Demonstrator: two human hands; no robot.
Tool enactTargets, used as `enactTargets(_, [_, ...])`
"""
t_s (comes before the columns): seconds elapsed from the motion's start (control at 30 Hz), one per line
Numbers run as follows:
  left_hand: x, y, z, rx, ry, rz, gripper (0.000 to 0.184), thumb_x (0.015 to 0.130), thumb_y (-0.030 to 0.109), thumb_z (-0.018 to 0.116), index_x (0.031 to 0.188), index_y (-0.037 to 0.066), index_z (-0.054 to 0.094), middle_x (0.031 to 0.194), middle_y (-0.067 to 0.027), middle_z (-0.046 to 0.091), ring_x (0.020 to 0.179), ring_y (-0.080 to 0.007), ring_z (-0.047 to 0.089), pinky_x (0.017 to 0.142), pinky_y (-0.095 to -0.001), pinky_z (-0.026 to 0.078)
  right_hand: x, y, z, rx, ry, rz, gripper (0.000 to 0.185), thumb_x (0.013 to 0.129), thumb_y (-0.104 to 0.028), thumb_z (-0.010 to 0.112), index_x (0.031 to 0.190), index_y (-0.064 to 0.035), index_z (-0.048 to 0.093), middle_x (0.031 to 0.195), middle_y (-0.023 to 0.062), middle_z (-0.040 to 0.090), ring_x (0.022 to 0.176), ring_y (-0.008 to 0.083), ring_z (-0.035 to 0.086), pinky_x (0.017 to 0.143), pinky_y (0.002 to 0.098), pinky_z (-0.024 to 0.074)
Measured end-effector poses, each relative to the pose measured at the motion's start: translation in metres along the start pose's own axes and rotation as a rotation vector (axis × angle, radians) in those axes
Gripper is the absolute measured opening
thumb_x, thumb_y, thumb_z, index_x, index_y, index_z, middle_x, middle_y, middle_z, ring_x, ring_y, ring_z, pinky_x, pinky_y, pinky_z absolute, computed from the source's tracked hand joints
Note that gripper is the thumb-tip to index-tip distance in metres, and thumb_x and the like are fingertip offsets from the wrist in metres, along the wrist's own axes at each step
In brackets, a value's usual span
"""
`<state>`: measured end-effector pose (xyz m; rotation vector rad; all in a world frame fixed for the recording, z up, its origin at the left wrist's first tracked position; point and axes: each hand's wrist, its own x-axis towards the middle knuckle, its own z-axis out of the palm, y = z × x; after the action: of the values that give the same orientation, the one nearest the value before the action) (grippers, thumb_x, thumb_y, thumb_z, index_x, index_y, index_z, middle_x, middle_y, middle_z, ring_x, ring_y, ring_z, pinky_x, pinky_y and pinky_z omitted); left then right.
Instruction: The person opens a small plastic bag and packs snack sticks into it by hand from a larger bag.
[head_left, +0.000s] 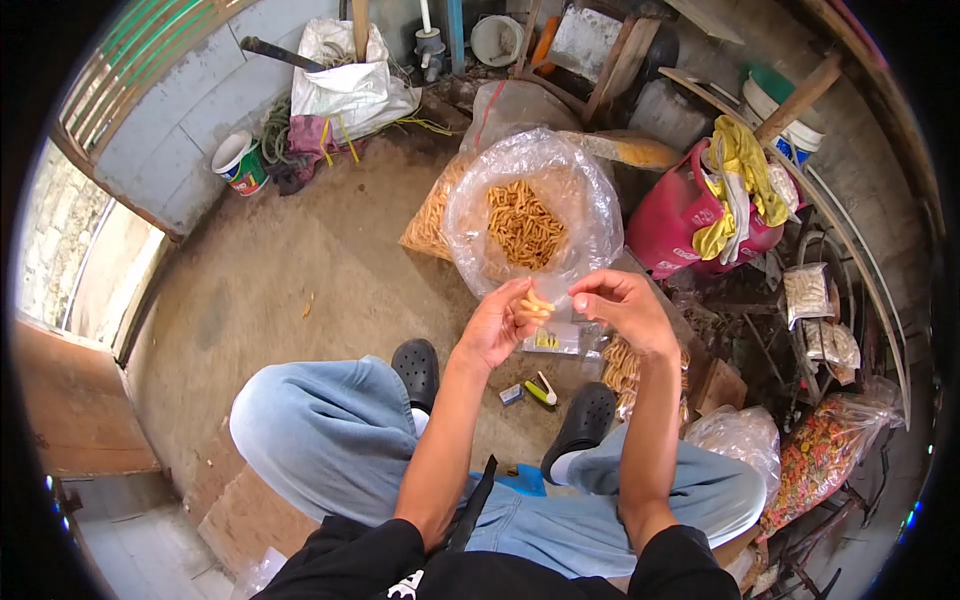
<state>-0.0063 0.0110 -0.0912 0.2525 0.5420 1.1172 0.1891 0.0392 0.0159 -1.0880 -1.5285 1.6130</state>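
My left hand (pixel 497 325) is closed around a few pale yellow snack sticks (pixel 537 307). Just to their right, my right hand (pixel 627 312) has its thumb and fingers drawn together; whatever it pinches, if anything, is too small to name. Beyond both hands stands a large clear plastic bag (pixel 592 190), its mouth wide open, with brown snack sticks (pixel 524 226) inside. Below my hands lies a small clear packet with a yellow label (pixel 549 338). Another bag of snack sticks (pixel 622 375) is partly hidden behind my right forearm.
A green-handled cutter (pixel 541 392) and a small box (pixel 511 394) lie between my shoes. At the right are a pink container (pixel 672 215) with yellow cloth and a bag of colourful snacks (pixel 826 450). A white bucket (pixel 238 162) stands by the left wall.
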Motion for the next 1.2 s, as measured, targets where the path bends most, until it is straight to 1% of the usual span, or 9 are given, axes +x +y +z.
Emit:
enactTargets(0.17, [0.007,-0.019,-0.035,-0.174,0.201,-0.062,0.023,0.088,0.022,0.061,0.1,0.003,0.06,0.084,-0.0116,0.067,0.066,-0.0186,0.067,0.049,-0.0224,0.058,0.035,0.034,-0.031,-0.07,0.162,0.149,0.021,0.087,-0.022,0.063,0.096,-0.0037,0.067,0.078,-0.0017,0.063,0.065,0.0035,0.052,0.054,0.0193,0.0385])
enactTargets(0.27, [0.015,-0.025,-0.055,-0.21,0.116,-0.096,0.025,0.088,0.024,0.061,0.1,0.003,0.06,0.084,-0.0125,0.067,0.067,-0.0187,0.068,0.049,-0.0235,0.058,0.073,0.09,-0.043,-0.13,0.295,0.17,0.023,0.086,-0.023,0.062,0.098,-0.0036,0.066,0.075,-0.0007,0.063,0.064,0.0035,0.052,0.053,0.0195,0.0393])
enactTargets(0.37, [0.014,-0.022,-0.049,-0.201,0.193,-0.092,0.023,0.089,0.027,0.062,0.104,0.009,0.061,0.085,-0.0089,0.067,0.068,-0.0154,0.067,0.052,-0.0238,0.057,0.115,0.15,-0.04,-0.285,0.282,0.162,0.024,0.083,-0.021,0.062,0.096,-0.0018,0.067,0.076,0.005,0.067,0.066,0.0114,0.06,0.057,0.0253,0.0458])
enactTargets(0.43, [0.02,-0.028,-0.06,-0.248,0.196,-0.101,0.022,0.089,0.028,0.061,0.102,0.01,0.061,0.085,-0.0087,0.067,0.069,-0.015,0.067,0.053,-0.024,0.057,0.138,0.18,-0.034,-0.687,0.289,-0.118,0.022,0.079,-0.015,0.06,0.096,-0.0027,0.068,0.082,0.0139,0.069,0.075,0.0255,0.066,0.066,0.0347,0.0506])
enactTargets(0.63, [0.028,-0.032,-0.064,-0.343,0.195,-0.095,0.018,0.092,0.026,0.058,0.097,0.009,0.061,0.088,-0.01,0.067,0.073,-0.0163,0.068,0.057,-0.0263,0.058,0.186,0.211,-0.014,-1.075,0.135,0.047,0.024,0.076,-0.011,0.059,0.097,-0.0039,0.068,0.086,0.0217,0.065,0.081,0.0366,0.064,0.073,0.04,0.0508])
enactTargets(0.87, [0.026,-0.019,-0.052,-0.301,0.181,-0.01,0.023,0.093,0.027,0.056,0.103,0.006,0.058,0.099,-0.0132,0.065,0.083,-0.0212,0.067,0.071,-0.0328,0.059,0.19,0.224,-0.014,-0.992,0.074,0.109,0.022,0.076,-0.012,0.058,0.092,-0.0043,0.07,0.085,0.0212,0.066,0.079,0.0374,0.063,0.07,0.0414,0.0498])
enactTargets(0.97, [0.022,-0.01,-0.045,-0.22,0.174,0.037,0.026,0.093,0.027,0.056,0.108,0.006,0.056,0.102,-0.0135,0.064,0.088,-0.0222,0.066,0.075,-0.0332,0.059,0.17,0.199,-0.013,-0.798,0.228,0.074,0.019,0.078,-0.009,0.059,0.092,-0.005,0.071,0.087,0.0186,0.067,0.081,0.0326,0.066,0.073,0.0389,0.0509])
enactTargets(1.03, [0.019,-0.005,-0.037,-0.195,0.174,0.066,0.026,0.093,0.027,0.055,0.109,0.007,0.055,0.104,-0.0131,0.064,0.09,-0.0223,0.066,0.076,-0.0331,0.058,0.156,0.188,-0.024,-0.605,0.361,-0.117,0.016,0.08,-0.01,0.064,0.092,-0.0027,0.071,0.086,0.0138,0.07,0.075,0.0241,0.067,0.069,0.0338,0.05])
enactTargets(1.2, [0.011,0.001,-0.024,-0.145,0.12,0.166,0.025,0.094,0.026,0.053,0.112,0.008,0.054,0.108,-0.0113,0.063,0.094,-0.0224,0.065,0.078,-0.0321,0.058,0.09,0.078,-0.037,-0.353,0.345,-0.04,0.016,0.082,-0.012,0.067,0.092,-0.0004,0.07,0.075,0.0027,0.066,0.067,0.0079,0.057,0.061,0.0236,0.0443])
